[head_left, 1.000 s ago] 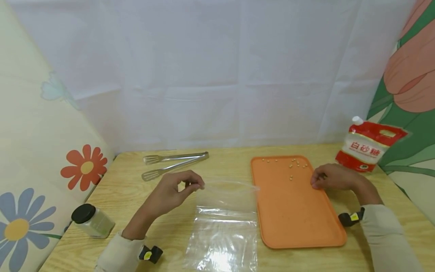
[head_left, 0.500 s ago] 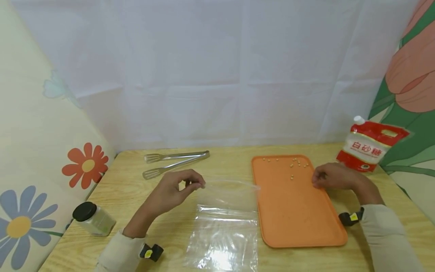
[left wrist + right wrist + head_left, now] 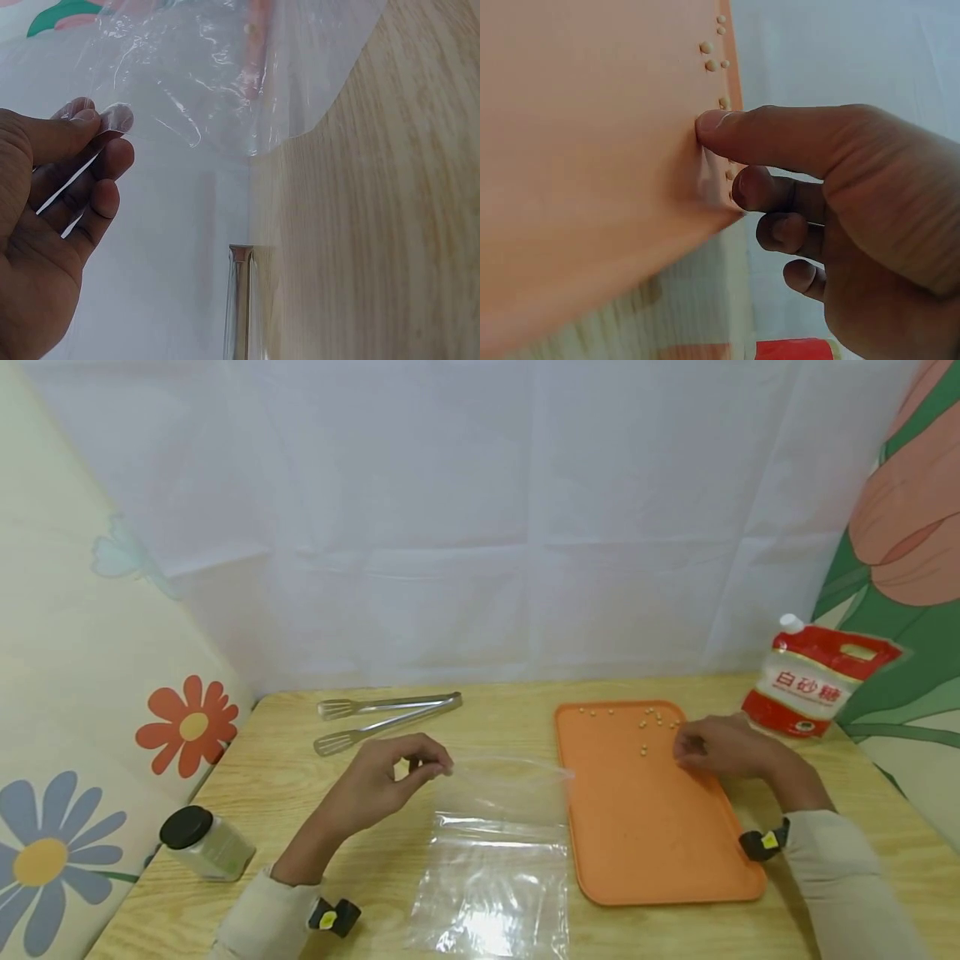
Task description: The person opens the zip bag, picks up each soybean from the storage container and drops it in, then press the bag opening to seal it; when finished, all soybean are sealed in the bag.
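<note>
My left hand (image 3: 390, 777) pinches the top corner of a clear plastic zip bag (image 3: 491, 877) between thumb and fingertips. The bag hangs from this pinch and overlaps the tray's left edge; the left wrist view shows its film (image 3: 180, 67) stretching away from the fingers. My right hand (image 3: 727, 747) is at the right side of an orange tray (image 3: 645, 843), thumb and fingers bent. Near its fingertips lie several small, round, pale beans (image 3: 643, 750), also seen as beans (image 3: 711, 65) beyond the thumb. Whether the right fingertips hold a bean is hidden.
Metal tongs (image 3: 390, 718) lie spread at the back left. A square jar (image 3: 210, 847) with a black lid stands at the left edge. Behind the right hand leans a red and white sugar pouch (image 3: 810, 681). White cloth (image 3: 405, 527) hangs behind the table.
My right hand has shifted left and slightly up, from the tray's right rim further over the tray. The left hand and the bag hold still.
</note>
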